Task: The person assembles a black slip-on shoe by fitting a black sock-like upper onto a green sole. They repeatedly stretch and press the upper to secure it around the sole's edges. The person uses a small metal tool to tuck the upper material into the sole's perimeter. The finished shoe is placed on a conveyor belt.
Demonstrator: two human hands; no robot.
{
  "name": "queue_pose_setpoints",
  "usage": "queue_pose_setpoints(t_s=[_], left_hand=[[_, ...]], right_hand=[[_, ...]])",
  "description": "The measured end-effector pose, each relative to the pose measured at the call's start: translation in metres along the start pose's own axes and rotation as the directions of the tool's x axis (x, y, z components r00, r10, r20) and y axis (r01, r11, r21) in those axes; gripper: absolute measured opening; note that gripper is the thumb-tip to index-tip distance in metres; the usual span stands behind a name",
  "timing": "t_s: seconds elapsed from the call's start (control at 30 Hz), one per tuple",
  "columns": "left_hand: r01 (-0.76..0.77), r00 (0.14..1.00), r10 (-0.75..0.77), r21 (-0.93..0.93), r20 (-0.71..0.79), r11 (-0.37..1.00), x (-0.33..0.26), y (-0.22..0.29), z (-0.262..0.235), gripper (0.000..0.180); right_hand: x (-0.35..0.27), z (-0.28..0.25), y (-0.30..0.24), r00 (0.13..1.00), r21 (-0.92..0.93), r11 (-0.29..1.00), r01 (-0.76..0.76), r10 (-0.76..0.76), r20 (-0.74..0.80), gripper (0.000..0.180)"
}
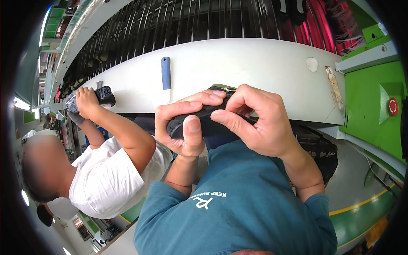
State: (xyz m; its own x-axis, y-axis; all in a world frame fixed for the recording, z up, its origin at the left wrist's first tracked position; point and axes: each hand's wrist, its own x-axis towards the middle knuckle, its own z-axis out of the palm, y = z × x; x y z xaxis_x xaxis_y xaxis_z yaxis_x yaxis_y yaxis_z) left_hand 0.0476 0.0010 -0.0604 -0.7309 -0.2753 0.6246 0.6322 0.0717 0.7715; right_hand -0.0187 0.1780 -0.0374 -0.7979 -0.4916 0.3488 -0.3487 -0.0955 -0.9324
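While the left hand (191, 137) curls around a black shoe (207, 119), the right hand (267, 123) pinches it farther right.

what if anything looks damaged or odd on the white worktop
Near the right end of the white worktop, a ragged, brown-stained strip and a round off-white patch interrupt the mostly plain surface. Whether they are damage or residue, I cannot tell.
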Motion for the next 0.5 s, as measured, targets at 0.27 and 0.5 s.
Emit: queue_pose_setpoints(t_s=[0.27,0.5], left_hand=[[-0.028,0.993,0.025,0.020,0.114,0.999,0.014,-0.002,0.009,0.022],[-0.083,0.977,0.102,-0.109,0.186,0.991,0.013,-0.018,0.026,0.057]], right_hand=[[0.004,-0.026,0.008,0.984,-0.020,0.987,-0.160,0.161,0.074,0.040],[0.014,-0.035,0.001,0.989,0.095,0.987,0.131,-0.136,0.053,0.065]])
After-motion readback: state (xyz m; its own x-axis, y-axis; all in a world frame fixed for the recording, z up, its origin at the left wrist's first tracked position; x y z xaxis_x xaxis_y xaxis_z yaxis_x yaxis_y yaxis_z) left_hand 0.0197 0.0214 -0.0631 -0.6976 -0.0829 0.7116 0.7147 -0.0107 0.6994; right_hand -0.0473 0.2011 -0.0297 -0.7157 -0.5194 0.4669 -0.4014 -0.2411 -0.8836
